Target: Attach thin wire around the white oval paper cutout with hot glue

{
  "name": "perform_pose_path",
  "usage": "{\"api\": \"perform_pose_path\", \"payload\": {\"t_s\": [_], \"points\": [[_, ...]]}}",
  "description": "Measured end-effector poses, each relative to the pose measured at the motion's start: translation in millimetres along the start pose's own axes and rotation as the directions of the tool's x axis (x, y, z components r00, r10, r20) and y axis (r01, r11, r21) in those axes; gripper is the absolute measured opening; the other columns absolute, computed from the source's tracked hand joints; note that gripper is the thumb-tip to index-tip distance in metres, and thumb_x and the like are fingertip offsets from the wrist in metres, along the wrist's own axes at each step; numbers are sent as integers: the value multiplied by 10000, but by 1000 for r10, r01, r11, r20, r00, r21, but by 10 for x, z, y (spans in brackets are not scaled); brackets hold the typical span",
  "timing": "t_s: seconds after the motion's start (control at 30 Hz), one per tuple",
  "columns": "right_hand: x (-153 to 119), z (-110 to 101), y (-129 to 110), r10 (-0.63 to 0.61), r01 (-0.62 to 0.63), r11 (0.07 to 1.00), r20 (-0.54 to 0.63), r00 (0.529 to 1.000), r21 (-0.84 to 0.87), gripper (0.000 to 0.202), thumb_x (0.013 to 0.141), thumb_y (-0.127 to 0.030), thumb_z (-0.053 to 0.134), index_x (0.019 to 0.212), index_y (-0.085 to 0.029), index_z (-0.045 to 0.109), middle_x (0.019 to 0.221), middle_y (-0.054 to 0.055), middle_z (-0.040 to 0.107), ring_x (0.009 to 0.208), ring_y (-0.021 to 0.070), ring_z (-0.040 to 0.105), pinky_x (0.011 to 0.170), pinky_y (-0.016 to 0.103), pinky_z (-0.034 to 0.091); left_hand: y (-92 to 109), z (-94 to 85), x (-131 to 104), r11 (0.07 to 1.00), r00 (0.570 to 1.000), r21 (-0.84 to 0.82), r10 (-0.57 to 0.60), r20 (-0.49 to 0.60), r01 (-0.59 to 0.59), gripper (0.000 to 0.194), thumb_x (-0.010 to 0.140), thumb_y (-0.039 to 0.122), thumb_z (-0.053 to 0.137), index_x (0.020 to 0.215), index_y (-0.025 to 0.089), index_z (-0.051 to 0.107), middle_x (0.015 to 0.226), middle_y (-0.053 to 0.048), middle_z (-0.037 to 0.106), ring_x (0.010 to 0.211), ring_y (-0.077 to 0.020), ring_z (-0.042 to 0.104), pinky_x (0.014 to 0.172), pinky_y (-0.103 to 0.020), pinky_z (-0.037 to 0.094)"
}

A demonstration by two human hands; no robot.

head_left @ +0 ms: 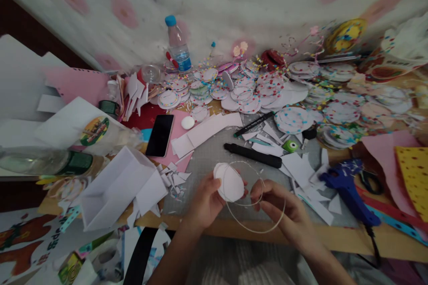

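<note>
Near the front edge of the table, my left hand (207,198) grips a small stack of white paper discs (230,183), with the thumb on its face. A thin white cord (257,232) loops across the discs and hangs below them. My right hand (279,207), just right of the discs, pinches the cord between thumb and fingers. A black pen-like tool (253,155) lies on the grey cutting mat (209,156) beyond the hands.
Decorated paper discs (294,119) pile along the back, near a water bottle (179,44). A phone (160,135) and white paper box (117,189) are on the left. Paper scraps (302,171), a blue glue gun (352,191) and scissors (371,182) lie right.
</note>
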State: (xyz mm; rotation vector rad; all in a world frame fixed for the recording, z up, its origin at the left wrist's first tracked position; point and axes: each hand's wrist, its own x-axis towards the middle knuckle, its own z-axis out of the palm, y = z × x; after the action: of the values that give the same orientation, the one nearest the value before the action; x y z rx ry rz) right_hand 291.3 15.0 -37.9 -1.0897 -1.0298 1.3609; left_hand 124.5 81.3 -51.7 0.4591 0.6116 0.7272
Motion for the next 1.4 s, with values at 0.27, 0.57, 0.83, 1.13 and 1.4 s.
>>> {"api": "perform_pose_path", "payload": {"t_s": [0.27,0.57,0.83,1.13,1.4], "points": [[-2,1,-2,91,-91,996,2,996,-18,174,903,-355,562,802,-225,618,757,-6,589,656,106,511,612,195,427,-46,-46,-15,998,997,11,-59,49,59,368,723,404,652,945,112,689,870,-127,715,917,-291,660,790,-366,520],[46,-26,-53,95,-85,980,53,994,-178,214,913,-377,532,782,-213,570,700,-12,535,654,127,500,600,223,416,-37,-70,-46,986,994,154,-72,77,60,475,658,446,743,1019,146,673,918,-118,698,909,-280,644,734,-330,509],[82,9,-70,52,-53,963,-8,999,-264,232,904,-368,545,743,-203,565,663,-14,517,624,125,497,562,221,421,-15,-44,-46,967,990,256,-29,136,-7,561,626,533,762,1030,153,680,959,-127,685,888,-271,632,713,-316,492],[84,36,19,-72,38,950,-102,992,-309,132,889,-306,581,837,-215,662,710,18,627,645,151,580,583,255,470,-41,-33,-54,986,994,166,-32,106,14,569,600,480,800,1042,151,658,972,-121,681,897,-270,648,757,-335,511],[87,47,62,-296,203,871,-149,943,-447,155,851,-204,629,957,-265,725,721,27,615,686,174,571,583,290,467,-15,23,-32,991,992,126,-52,113,37,466,615,436,793,965,170,639,951,-104,682,868,-266,661,774,-373,533]]}}
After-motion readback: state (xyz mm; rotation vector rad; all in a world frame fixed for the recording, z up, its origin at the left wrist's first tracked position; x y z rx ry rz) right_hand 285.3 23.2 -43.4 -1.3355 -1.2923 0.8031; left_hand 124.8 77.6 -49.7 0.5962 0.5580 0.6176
